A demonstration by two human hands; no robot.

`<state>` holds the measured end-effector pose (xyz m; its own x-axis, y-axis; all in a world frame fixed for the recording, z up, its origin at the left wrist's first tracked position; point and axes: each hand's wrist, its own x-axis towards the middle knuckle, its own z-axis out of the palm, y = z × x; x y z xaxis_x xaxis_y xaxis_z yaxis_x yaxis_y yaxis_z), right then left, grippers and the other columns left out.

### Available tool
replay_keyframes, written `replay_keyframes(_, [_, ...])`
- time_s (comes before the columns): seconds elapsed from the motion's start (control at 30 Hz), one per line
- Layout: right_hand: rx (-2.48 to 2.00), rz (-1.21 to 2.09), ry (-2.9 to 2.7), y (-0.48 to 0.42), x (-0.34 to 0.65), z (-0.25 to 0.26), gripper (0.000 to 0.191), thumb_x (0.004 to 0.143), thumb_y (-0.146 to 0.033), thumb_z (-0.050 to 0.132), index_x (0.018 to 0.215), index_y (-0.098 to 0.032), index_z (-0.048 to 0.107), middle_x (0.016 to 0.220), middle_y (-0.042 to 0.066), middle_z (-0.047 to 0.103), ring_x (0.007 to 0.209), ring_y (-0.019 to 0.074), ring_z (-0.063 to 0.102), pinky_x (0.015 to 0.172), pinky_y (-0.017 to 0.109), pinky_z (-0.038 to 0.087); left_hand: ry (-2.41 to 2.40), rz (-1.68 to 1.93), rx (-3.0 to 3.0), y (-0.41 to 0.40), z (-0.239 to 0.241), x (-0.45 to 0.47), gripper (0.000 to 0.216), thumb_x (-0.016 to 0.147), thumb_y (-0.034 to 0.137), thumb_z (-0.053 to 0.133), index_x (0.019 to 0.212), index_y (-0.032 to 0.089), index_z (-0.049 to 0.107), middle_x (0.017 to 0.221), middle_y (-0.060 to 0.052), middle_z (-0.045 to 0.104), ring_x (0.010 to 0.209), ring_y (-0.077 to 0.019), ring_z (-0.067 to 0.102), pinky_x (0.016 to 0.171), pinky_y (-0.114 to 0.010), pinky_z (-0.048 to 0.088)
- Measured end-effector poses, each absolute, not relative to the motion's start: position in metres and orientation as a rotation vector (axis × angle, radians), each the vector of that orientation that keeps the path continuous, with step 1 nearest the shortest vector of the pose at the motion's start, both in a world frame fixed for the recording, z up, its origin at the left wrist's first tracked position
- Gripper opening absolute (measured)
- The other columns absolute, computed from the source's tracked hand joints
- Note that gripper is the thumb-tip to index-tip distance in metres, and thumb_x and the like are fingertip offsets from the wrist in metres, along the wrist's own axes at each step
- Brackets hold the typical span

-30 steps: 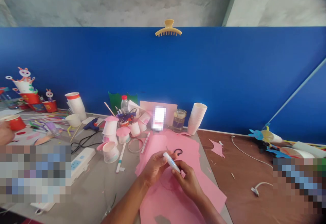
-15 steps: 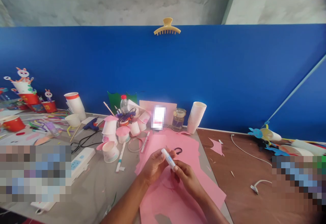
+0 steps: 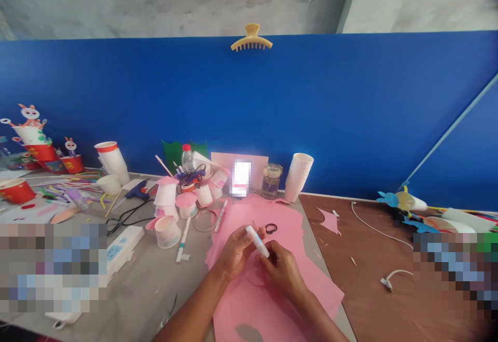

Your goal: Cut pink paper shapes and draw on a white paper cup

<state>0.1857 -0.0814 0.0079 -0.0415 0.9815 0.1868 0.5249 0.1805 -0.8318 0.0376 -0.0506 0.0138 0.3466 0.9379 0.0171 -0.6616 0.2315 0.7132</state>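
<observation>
Both your left hand (image 3: 237,246) and right hand (image 3: 282,267) clasp a white tube (image 3: 257,241), lower centre: handling step, seemingly requiring steadiness next.

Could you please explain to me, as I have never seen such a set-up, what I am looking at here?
There is no machine here: a person works with two bare hands. The view comes from one camera worn on the head, looking forward and down. The left hand and right hand hold a slim white tube between them, over pink paper on a grey table. Beyond the paper are a glass jar and a tall stack of white cups. To the left lie a white power strip and several pink-and-white paper cups. Some patches are blurred, so I cannot tell what they hide.
</observation>
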Motion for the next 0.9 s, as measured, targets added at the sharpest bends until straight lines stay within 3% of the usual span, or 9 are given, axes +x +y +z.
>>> replay_keyframes(0.2, [-1.184, 0.894, -1.668, -0.0824, 0.1893, 0.0128, 0.022, 0.079, -0.029, 0.057, 0.096, -0.018, 0.064, 0.076, 0.002, 0.064, 0.066, 0.0187, 0.057, 0.063, 0.029, 0.044, 0.423, 1.176, 0.604, -0.0477, 0.0137, 0.0344, 0.025, 0.069, 0.029, 0.082, 0.089, 0.019, 0.070, 0.097, -0.005, 0.075, 0.099, -0.0238, 0.068, 0.095, -0.040, 0.046])
replay_keyframes(0.3, [-1.216, 0.912, -1.599, -0.0821, 0.1884, 0.0090, 0.017, 0.081, -0.035, 0.060, 0.084, -0.019, 0.062, 0.069, 0.001, 0.061, 0.062, 0.0171, 0.053, 0.060, 0.028, 0.041, 0.413, 1.180, 0.608, -0.0470, 0.0117, 0.0341, 0.024, 0.071, 0.030, 0.081, 0.090, 0.018, 0.071, 0.099, -0.006, 0.075, 0.100, -0.0238, 0.068, 0.097, -0.041, 0.045])
replay_keyframes(0.4, [-1.147, 1.097, -1.555, -0.0831, 0.1863, 0.0070, 0.038, 0.090, -0.052, 0.048, 0.070, -0.020, 0.054, 0.058, -0.001, 0.053, 0.053, 0.0143, 0.047, 0.053, 0.027, 0.037, 0.397, 1.183, 0.613, -0.0471, 0.0105, 0.0348, 0.024, 0.071, 0.031, 0.081, 0.090, 0.019, 0.071, 0.100, -0.006, 0.075, 0.101, -0.0240, 0.067, 0.096, -0.041, 0.045])
replay_keyframes(0.5, [-1.054, 1.289, -1.519, -0.0849, 0.1846, 0.0086, 0.050, 0.092, -0.061, 0.037, 0.068, -0.020, 0.051, 0.056, -0.001, 0.052, 0.049, 0.0134, 0.047, 0.051, 0.027, 0.037, 0.385, 1.184, 0.612, -0.0479, 0.0118, 0.0353, 0.025, 0.070, 0.030, 0.082, 0.089, 0.019, 0.072, 0.099, -0.006, 0.075, 0.100, -0.0253, 0.067, 0.094, -0.041, 0.046])
replay_keyframes(0.57, [-1.028, 1.306, -1.483, -0.0848, 0.1843, 0.0095, 0.048, 0.090, -0.062, 0.042, 0.073, -0.019, 0.054, 0.059, -0.001, 0.054, 0.051, 0.0136, 0.049, 0.051, 0.026, 0.038, 0.388, 1.188, 0.613, -0.0488, 0.0139, 0.0354, 0.026, 0.070, 0.031, 0.082, 0.090, 0.019, 0.072, 0.099, -0.006, 0.075, 0.098, -0.0248, 0.068, 0.094, -0.041, 0.046])
replay_keyframes(0.67, [-1.032, 1.203, -1.412, -0.0827, 0.1847, 0.0088, 0.040, 0.078, -0.058, 0.065, 0.085, -0.019, 0.058, 0.070, -0.002, 0.056, 0.059, 0.0140, 0.051, 0.055, 0.026, 0.041, 0.396, 1.196, 0.607, -0.0499, 0.0172, 0.0353, 0.025, 0.071, 0.030, 0.081, 0.090, 0.018, 0.072, 0.100, -0.006, 0.075, 0.098, -0.0226, 0.068, 0.098, -0.040, 0.044])
replay_keyframes(0.73, [-1.069, 1.155, -1.380, -0.0820, 0.1844, 0.0087, 0.040, 0.072, -0.055, 0.072, 0.083, -0.020, 0.057, 0.069, -0.003, 0.054, 0.059, 0.0135, 0.050, 0.055, 0.025, 0.041, 0.394, 1.199, 0.596, -0.0499, 0.0181, 0.0352, 0.024, 0.070, 0.029, 0.082, 0.089, 0.018, 0.072, 0.100, -0.005, 0.075, 0.097, -0.0220, 0.068, 0.100, -0.040, 0.043])
replay_keyframes(0.9, [-1.021, 1.355, -1.413, -0.0872, 0.1823, 0.0160, 0.046, 0.089, -0.061, 0.047, 0.070, -0.020, 0.054, 0.058, -0.001, 0.054, 0.049, 0.0135, 0.050, 0.050, 0.027, 0.040, 0.362, 1.194, 0.588, -0.0486, 0.0165, 0.0345, 0.024, 0.070, 0.029, 0.082, 0.089, 0.018, 0.073, 0.100, -0.006, 0.075, 0.099, -0.0231, 0.068, 0.101, -0.042, 0.042])
